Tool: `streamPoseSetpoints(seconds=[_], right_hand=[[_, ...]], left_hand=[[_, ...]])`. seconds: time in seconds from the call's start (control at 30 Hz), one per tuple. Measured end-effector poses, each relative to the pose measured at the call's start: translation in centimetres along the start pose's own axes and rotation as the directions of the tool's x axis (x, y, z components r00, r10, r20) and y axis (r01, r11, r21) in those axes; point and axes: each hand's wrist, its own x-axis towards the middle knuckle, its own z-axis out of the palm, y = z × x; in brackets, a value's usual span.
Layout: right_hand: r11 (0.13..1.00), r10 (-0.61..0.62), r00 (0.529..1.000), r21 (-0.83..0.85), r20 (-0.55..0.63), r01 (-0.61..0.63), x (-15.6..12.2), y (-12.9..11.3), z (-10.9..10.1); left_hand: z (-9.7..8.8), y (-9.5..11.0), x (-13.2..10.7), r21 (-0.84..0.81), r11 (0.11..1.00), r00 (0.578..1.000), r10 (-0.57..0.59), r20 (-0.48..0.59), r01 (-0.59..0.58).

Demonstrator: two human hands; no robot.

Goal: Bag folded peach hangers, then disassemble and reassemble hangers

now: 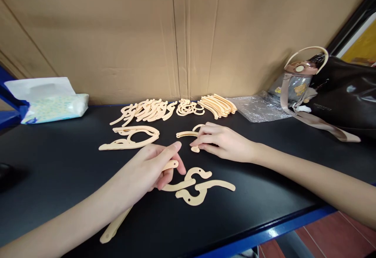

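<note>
My left hand (155, 164) is closed round a beige plastic hanger arm (170, 165), whose end with a small hole sticks out past the thumb. A similar beige strip (114, 226) shows below my left wrist; whether it is the same piece is hidden. My right hand (213, 140) pinches a small beige hanger piece with a rounded end (195, 148), mostly covered by the fingers. Just behind those fingers lies a curved strip (187, 134). Between me and both hands, two hook pieces and two curved arms (216, 184) lie flat, partly overlapping.
Folded hangers (129, 143) lie left of centre. Along the cardboard wall (132, 46) are piles of hook pieces (149, 110), rings (186, 107) and curved arms (219, 105). A tissue pack (55, 107) stands left; clear plastic bag (255, 109), strapped bottle (296, 85) and black bag (346, 93) right.
</note>
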Motion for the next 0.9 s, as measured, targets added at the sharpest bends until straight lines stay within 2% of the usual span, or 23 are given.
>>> streamPoseSetpoints(seconds=[0.07,0.13,0.2,0.27,0.37,0.47,0.6,0.7,0.9], right_hand=[[1.0,-0.005,1.0,0.007,-0.01,0.005,0.0,0.0,0.1],[1.0,-0.019,0.999,0.018,-0.026,0.02,0.0,0.0,0.1],[0.999,-0.032,0.998,0.032,-0.052,0.034,0.0,0.0,0.1],[0.998,-0.043,0.996,0.045,-0.076,0.047,0.0,-0.1,0.1],[0.997,-0.055,0.996,0.05,-0.077,0.059,0.0,-0.2,0.0],[0.997,-0.064,0.996,0.029,-0.056,0.066,-0.1,-0.2,0.1],[0.997,-0.064,0.997,0.031,-0.038,0.066,-0.2,-0.3,0.2],[0.996,-0.06,0.998,0.069,-0.028,0.062,-0.1,-0.4,0.1],[0.968,0.036,0.998,0.248,-0.043,-0.024,0.2,-1.1,0.0]], left_hand=[[0.0,0.0,-0.4,0.083,0.996,0.997,0.049,-0.06,-0.044],[-0.1,0.1,-0.9,0.215,0.968,0.977,0.162,-0.141,-0.129],[-0.2,0.0,-1.4,0.392,0.895,0.935,0.302,-0.185,-0.212],[-0.3,-0.3,-1.7,0.547,0.792,0.883,0.431,-0.186,-0.272],[-0.2,-0.9,-1.4,0.66,0.687,0.833,0.528,-0.164,-0.305],[0.2,-1.7,-0.2,0.622,0.72,0.855,0.496,-0.153,-0.307],[0.4,-2.3,1.2,0.449,0.821,0.886,0.447,-0.121,-0.353],[0.3,-2.2,1.4,0.367,0.871,0.911,0.393,-0.123,-0.327],[0.4,-2.1,1.1,0.333,0.875,0.919,0.391,-0.058,-0.352]])
